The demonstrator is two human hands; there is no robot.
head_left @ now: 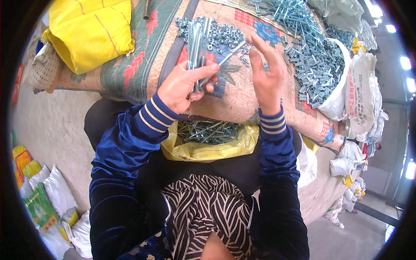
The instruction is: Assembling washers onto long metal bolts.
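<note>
My left hand [188, 82] is closed around a bundle of long, thin metal bolts [197, 45], most of them upright. One single bolt [232, 53] slants out of that grip toward the right. Its far end lies by the fingertips of my right hand [268, 71], whose fingers are stretched and apart; whether they touch it I cannot tell. Behind the bundle, small metal nuts [221, 35] lie spread on the patterned cloth of the table [236, 102]. Below the table edge, a yellow sack [203, 152] between my legs holds many long bolts [210, 131].
A heap of short metal sleeves [314, 69] lies at the right, partly in a white sack [344, 82]. Longer bolts [281, 17] are piled behind it. A yellow bag [91, 32] sits at the far left. Filled sacks [54, 190] rest on the floor at left.
</note>
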